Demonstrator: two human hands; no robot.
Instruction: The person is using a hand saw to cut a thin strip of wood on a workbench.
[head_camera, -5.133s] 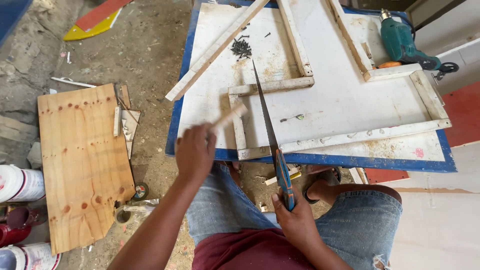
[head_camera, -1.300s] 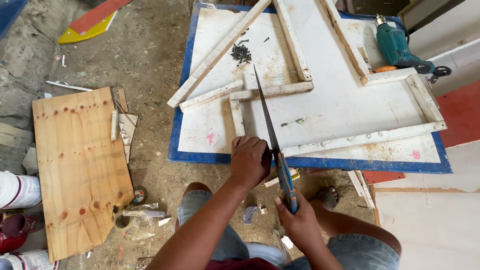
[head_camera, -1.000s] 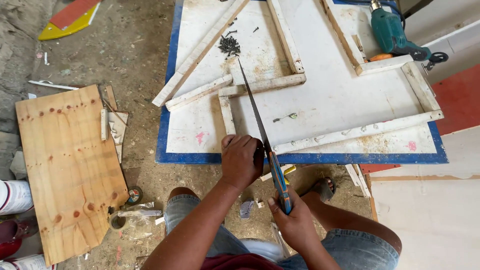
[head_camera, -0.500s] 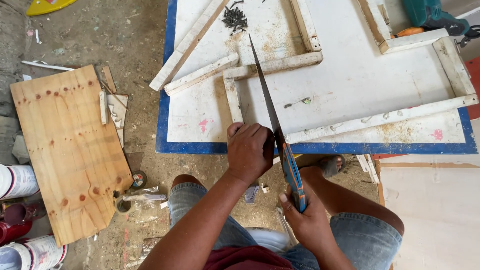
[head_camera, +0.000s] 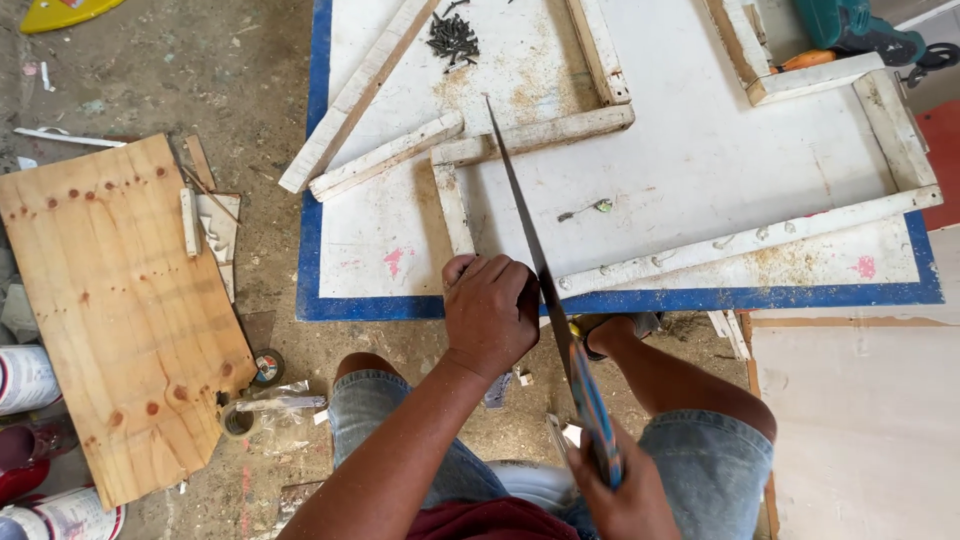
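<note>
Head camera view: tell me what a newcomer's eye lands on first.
The long handsaw slants across the white, blue-edged board, gripped low by the right hand. The left hand presses on a white wood strip at the board's near edge. A plywood sheet lies on the dirty floor at left.

Left hand (head_camera: 490, 312) fisted, palm down; right hand (head_camera: 622, 498) clenched.

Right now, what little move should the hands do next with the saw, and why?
Probably push the saw forward in a short, gentle stroke. Its blade already lies across the white strip near the board edge, the left hand presses that strip down beside the blade, and the right hand grips the handle. Fingers sit close to the blade, so go slowly.
</note>
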